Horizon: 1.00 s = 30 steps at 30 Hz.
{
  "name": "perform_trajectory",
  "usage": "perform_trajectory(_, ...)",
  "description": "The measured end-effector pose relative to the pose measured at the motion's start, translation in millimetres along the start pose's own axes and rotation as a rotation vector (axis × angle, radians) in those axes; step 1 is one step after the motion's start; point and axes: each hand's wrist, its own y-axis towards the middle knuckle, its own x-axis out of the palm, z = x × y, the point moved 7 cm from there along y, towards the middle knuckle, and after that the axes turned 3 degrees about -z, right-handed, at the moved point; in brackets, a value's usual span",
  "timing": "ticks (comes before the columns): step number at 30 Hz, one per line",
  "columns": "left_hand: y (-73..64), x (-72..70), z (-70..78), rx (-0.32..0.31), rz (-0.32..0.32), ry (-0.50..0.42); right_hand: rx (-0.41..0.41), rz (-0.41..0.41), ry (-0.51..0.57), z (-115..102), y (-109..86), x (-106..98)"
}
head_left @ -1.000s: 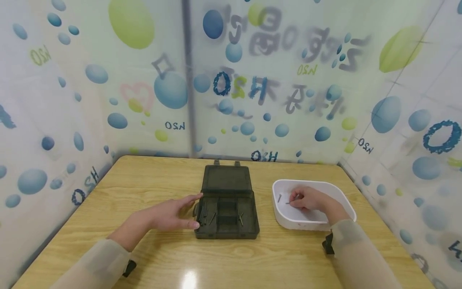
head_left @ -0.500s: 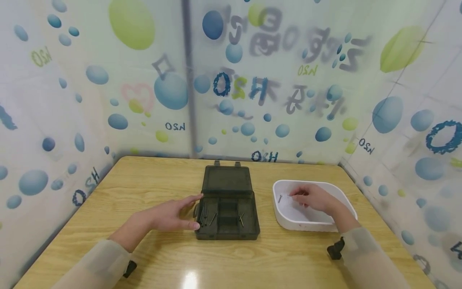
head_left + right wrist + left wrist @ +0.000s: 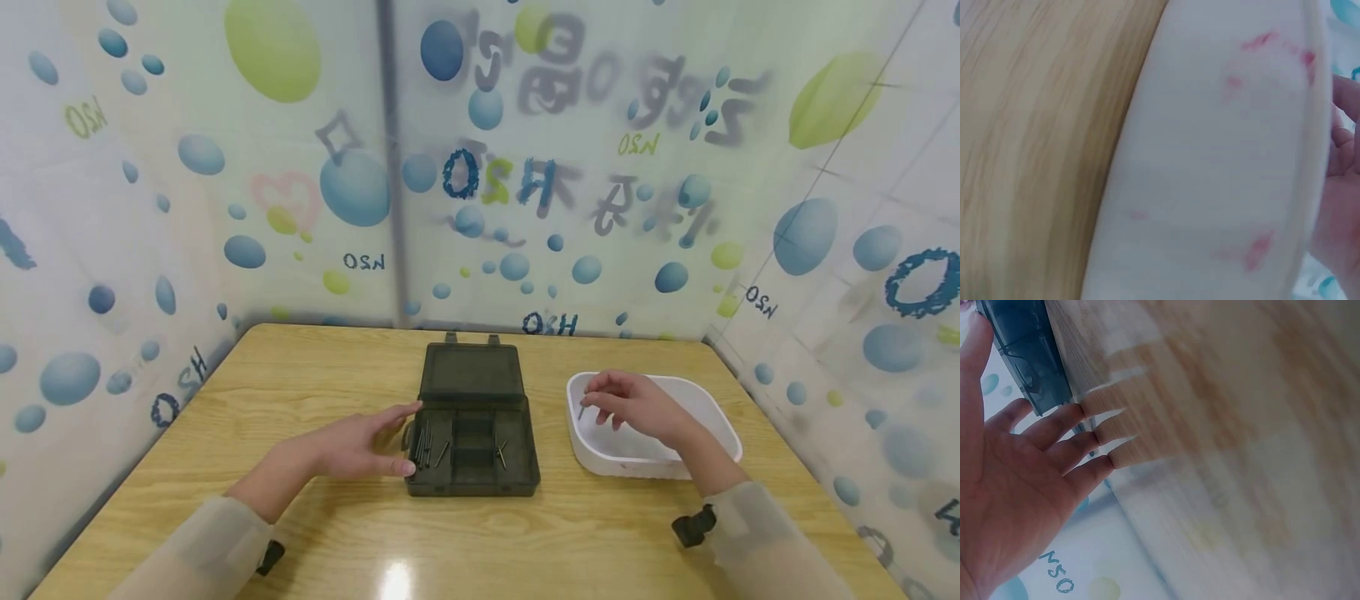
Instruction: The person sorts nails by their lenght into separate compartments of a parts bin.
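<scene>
My right hand is over the left part of a white plastic basin, thumb and index finger pinched at a small metal screw. In the right wrist view, the basin wall covers much of the hand. A dark see-through plastic box stands with its lid raised. Beside its left edge is my left hand, fingers extended, with thumb and index fingertips right at the box side. Several long screws lie in the box's left compartment, and a few short ones on its right.
The box and basin stand apart on a wood-grain table. A printed curtain with bubbles and lettering hangs round the back and sides. Black wrist straps sit at the cuffs.
My right hand has moved leftward and up inside the basin, to its left wall, where a screw shows at the fingertips. The left hand and the box have stayed in place.
</scene>
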Motion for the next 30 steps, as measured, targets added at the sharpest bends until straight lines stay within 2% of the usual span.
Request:
perform_trajectory(11, -0.3, 0.2, -1.4, -0.005, -0.003, 0.005, -0.092, -0.002, 0.051, -35, 7.5, 29)
perform_trajectory(21, 1.0, 1.0, -2.4, -0.002, 0.000, -0.003, -0.078, -0.043, 0.118, -44, 15.8, 55)
perform_trajectory(30, 0.4, 0.4, -2.0, 0.001, 0.006, 0.000, -0.099, -0.093, 0.075, -55, 19.4, 73)
